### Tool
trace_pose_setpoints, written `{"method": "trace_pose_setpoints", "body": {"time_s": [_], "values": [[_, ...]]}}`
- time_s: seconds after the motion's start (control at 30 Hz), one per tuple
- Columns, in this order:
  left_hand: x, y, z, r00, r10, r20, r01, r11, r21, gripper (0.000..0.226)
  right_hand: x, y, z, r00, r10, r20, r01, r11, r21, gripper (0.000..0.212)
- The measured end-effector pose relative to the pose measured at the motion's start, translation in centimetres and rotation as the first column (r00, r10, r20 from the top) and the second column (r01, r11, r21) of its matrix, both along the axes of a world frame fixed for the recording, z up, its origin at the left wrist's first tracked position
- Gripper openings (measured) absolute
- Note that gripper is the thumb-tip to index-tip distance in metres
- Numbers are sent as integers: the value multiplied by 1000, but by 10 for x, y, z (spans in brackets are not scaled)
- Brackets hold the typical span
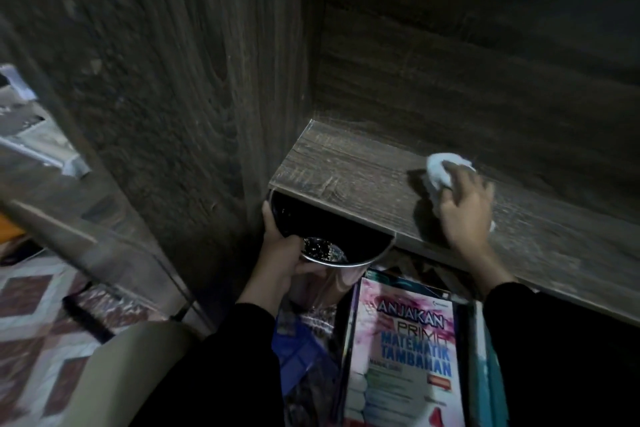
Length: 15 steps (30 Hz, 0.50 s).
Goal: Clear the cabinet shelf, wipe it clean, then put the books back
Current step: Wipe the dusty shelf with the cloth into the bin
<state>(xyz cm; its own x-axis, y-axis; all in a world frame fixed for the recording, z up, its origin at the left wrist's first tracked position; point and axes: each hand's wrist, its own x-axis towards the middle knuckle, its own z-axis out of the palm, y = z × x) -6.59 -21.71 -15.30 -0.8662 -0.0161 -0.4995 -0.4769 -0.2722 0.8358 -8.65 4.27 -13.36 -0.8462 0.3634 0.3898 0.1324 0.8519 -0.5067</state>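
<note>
wipe | right hand [464, 211] grips white cloth [438, 170] on shelf [346, 163] | left hand [280, 253] holds metal bowl [329, 225] under front edge, left of cloth

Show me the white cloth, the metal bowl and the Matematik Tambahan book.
white cloth [437, 168], head view, bunched upper left part
metal bowl [332, 222], head view, dark inner wall
Matematik Tambahan book [410, 350], head view, printed cover title

We see a dark wood-grain shelf [346, 163]; a white cloth [437, 168]; a pink-and-blue book [405, 340]; red-and-cream diamond flooring [27, 298].
</note>
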Motion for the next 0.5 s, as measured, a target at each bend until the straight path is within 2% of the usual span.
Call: {"method": "trace_pose_setpoints", "body": {"time_s": [0.07,0.1,0.17,0.23,0.33,0.37,0.43,0.5], "values": [[2,3,0,1000,3,3,-3,1000,8,95,1,-11,-8,969,-203,142,197,979,59,64],[3,6,1,1000,0,5,0,1000,17,95,2,-26,-12,953,-222,208,203,973,110,69],[4,11,2,1000,-11,-1,11,1000,25,94,1,-65,-17,953,-123,279,75,981,178,74],[5,16,2,1000,-10,-2,10,1000,22,95,-5,-107,-16,953,44,301,-107,975,195,64],[4,20,-1,999,5,-32,-5,1000,16,93,-10,-145,-12,908,252,336,-341,909,241,54],[4,21,-1,999,18,-33,-18,1000,8,92,-11,-147,-11,882,343,323,-417,888,195,52],[3,23,-2,999,37,-32,-36,999,6,91,-9,-141,-5,848,497,182,-512,857,45,45],[3,24,-3,999,35,-31,-34,999,23,91,-7,-117,1,885,465,-1,-465,885,-3,42]]}}
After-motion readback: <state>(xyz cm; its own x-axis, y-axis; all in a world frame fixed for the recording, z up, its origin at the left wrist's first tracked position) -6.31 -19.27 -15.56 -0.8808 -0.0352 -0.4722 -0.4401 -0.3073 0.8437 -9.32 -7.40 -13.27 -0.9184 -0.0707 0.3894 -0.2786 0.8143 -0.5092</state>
